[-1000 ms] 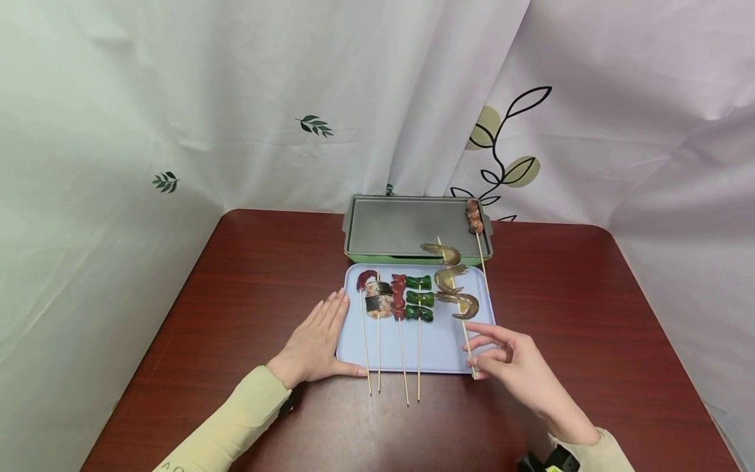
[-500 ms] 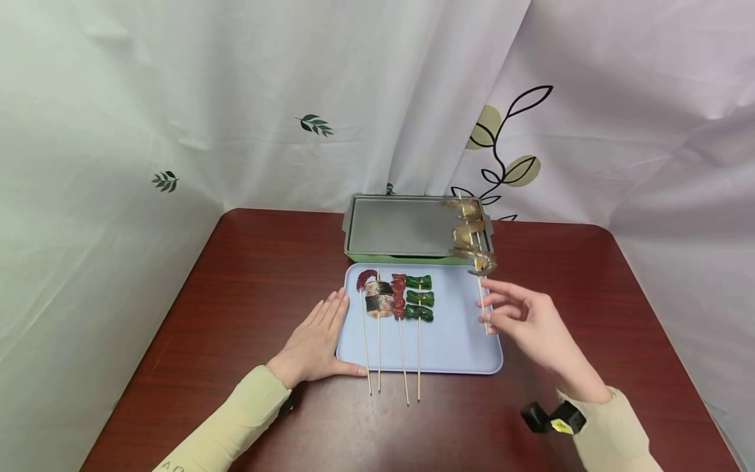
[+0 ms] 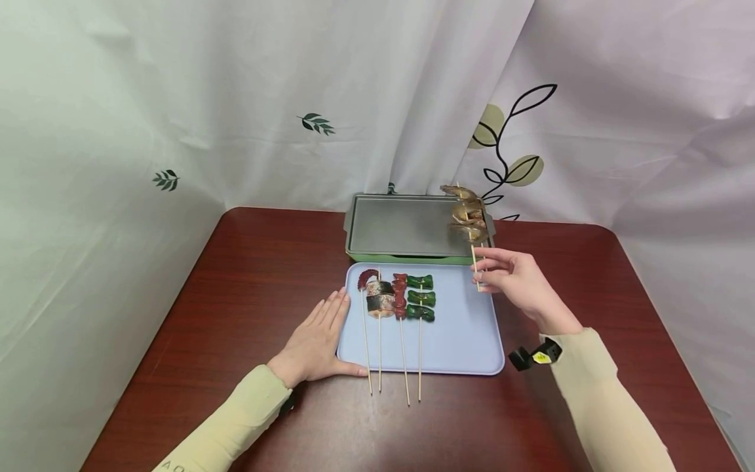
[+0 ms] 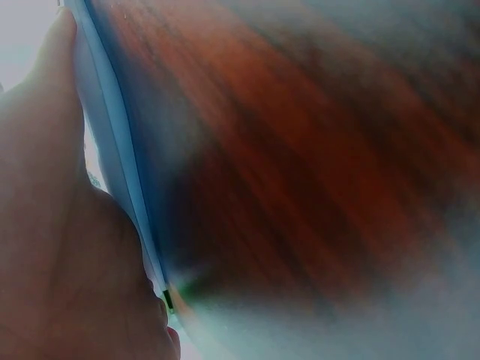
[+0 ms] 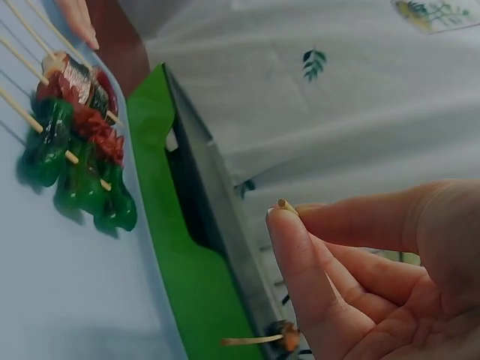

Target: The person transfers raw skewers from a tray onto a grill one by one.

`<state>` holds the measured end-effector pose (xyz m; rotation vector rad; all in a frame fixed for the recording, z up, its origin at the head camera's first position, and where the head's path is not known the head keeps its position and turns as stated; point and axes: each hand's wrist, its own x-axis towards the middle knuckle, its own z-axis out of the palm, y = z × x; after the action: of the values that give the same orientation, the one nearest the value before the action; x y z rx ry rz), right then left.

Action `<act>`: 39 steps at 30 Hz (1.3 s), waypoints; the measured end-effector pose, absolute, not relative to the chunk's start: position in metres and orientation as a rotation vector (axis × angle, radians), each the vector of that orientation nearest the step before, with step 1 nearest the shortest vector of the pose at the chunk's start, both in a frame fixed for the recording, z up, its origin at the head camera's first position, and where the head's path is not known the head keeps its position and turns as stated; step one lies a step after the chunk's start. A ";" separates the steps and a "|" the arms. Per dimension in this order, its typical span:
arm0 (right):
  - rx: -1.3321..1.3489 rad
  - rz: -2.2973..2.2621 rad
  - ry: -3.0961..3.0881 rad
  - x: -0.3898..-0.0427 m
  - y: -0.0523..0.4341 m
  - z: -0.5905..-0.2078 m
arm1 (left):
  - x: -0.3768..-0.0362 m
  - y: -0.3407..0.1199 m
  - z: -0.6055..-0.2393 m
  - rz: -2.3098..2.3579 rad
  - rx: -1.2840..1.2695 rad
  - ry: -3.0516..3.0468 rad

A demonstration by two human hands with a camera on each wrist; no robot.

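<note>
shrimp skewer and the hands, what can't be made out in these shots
- Shrimp skewer: right wrist view shows only its stick end above the right hand; the shrimp are cut off.
- Meat skewer on the griddle: hidden behind the shrimp in the head view.
- Left hand: left wrist view is blurred, showing only palm and blue tray edge.

Skewers (image 3: 401, 308) on tray (image 3: 466, 341), before griddle (image 3: 401, 229)
</note>
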<state>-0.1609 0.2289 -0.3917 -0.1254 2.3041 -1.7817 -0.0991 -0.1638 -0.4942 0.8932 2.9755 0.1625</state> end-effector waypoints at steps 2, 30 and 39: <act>-0.100 -1.766 2.297 -0.167 0.227 -0.394 | -0.099 -0.164 -0.496 0.158 0.889 2.978; 0.017 -1.621 2.356 -0.186 0.206 -0.409 | -0.100 -0.163 -0.492 0.185 0.898 2.963; 0.021 -1.544 2.451 -0.187 0.204 -0.408 | -0.100 -0.162 -0.491 0.173 0.883 2.958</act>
<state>-0.1867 0.2043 -0.4083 0.0206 2.4513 -1.5443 -0.0997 -0.1620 -0.4915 0.8833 2.9585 0.1729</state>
